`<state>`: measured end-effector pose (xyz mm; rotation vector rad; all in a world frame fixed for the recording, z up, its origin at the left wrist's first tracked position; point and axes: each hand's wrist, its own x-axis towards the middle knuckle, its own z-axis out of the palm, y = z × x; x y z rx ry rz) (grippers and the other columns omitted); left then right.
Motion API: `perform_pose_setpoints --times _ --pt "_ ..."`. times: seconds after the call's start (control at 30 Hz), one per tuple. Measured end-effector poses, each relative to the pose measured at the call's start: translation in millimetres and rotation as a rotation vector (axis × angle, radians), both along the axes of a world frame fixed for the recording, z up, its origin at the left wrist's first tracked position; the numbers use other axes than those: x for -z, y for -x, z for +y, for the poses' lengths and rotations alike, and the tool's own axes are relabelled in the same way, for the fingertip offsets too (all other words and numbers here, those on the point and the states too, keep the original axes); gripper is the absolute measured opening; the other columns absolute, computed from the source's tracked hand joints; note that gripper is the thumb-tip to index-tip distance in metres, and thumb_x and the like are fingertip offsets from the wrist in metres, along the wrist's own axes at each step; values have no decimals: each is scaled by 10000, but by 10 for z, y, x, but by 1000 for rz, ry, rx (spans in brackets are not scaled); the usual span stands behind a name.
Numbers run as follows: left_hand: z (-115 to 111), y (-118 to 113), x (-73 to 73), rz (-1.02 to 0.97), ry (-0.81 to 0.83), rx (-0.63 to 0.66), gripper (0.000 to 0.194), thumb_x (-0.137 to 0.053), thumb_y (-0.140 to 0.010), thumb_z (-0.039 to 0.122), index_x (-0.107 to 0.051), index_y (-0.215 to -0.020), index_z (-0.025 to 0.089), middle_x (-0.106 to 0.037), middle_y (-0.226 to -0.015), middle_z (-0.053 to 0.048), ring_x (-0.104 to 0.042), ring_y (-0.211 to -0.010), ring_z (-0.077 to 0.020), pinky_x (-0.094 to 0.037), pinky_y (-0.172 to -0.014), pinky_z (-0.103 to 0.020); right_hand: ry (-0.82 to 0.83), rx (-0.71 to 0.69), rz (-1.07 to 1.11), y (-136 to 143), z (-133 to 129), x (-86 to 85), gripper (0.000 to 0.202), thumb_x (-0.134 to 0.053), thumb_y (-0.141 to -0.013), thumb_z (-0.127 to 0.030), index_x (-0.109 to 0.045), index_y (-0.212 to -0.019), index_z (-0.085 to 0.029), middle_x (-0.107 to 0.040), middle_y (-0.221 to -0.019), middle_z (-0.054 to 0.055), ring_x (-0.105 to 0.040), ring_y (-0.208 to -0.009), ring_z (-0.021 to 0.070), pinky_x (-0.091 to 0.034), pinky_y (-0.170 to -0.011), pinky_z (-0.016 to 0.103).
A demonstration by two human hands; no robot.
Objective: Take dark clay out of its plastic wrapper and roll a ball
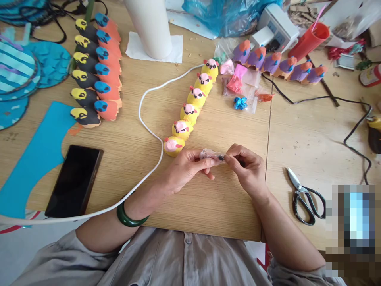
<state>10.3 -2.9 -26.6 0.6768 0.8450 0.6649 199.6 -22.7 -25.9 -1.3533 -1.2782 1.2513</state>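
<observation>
A left hand [189, 166] clasps a clear packet [206, 153], seemingly to steady it while the right hand [246, 167] pinches its dark end, near yellow figures [193, 116].

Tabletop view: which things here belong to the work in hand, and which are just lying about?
Likely in use:
clear packet, at the fingertips of left hand and right hand
yellow figures; the nearest lacks the others' dark marks

Apparently lying about:
phone
scissors
red cup
white cable
</observation>
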Motion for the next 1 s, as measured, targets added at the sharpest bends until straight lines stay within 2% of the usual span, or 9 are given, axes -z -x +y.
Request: perform_pose_setpoints --times 0.07,0.2,0.3,0.4,0.6,0.77,0.9,1.0 --pt "-6 -11 -5 -10 2 -24 141 -805 -788 296 -849 -860 183 -705 -770 -20 -487 -624 -81 -555 -567 -214 19 2 16 5 8 8 249 -742 -869 -363 -650 -698 -206 -524 -655 -21 -379 -572 105 -276 -530 288" --pt "-40 -47 4 17 7 -123 142 -772 -789 260 -852 -885 192 -695 -769 -5 -411 -581 -61 -552 -554 -204 58 19 25 16 14 17 237 -741 -849 -344 -649 -683 -202 -494 -627 -29 -365 -575 104 -263 -535 285" --pt "-46 -63 17 26 -16 -159 125 -752 -775 232 -846 -840 180 -589 -637 24 -381 -560 -65 -533 -529 -196 77 15 23 24 12 10 229 -753 -821 -320 -641 -665 -196 -475 -613 -34 -346 -567 98 -242 -528 281" --pt "-35 -62 39 13 -24 -132 119 -725 -780 222 -829 -813 175 -509 -598 43 -363 -547 -64 -505 -521 -186 89 8 25 28 17 3 231 -753 -811 -322 -636 -659 -193 -458 -598 -41 -335 -554 92 -229 -522 278" --pt "-25 -40 58 -20 -16 -52 124 -677 -787 218 -791 -805 173 -534 -644 37 -334 -523 -52 -411 -487 -174 88 -30 27 20 44 12 257 -758 -805 -351 -629 -651 -191 -470 -588 -38 -351 -557 96 -247 -522 272" --pt "-5 -33 9 -28 95 34 123 -676 -745 208 -778 -793 161 -368 -553 68 -282 -508 -59 -320 -457 -169 72 -107 72 -8 54 6 274 -736 -818 -373 -624 -651 -186 -509 -612 -26 -385 -574 99 -279 -536 268" --pt "15 -17 -10 -47 121 102 69 -665 -705 169 -726 -683 148 -367 -549 63 -265 -515 -60 -320 -465 -177 70 -183 78 -20 55 -13 262 -725 -815 -351 -617 -649 -180 -517 -615 -26 -394 -577 97 -294 -552 267" --pt "16 5 4 -83 123 135 60 -674 -717 163 -718 -677 152 -347 -544 67 -246 -513 -60 -327 -472 -179 70 -212 106 -24 51 -20 252 -723 -815 -332 -618 -648 -176 -529 -618 -26 -409 -581 95 -304 -564 265"
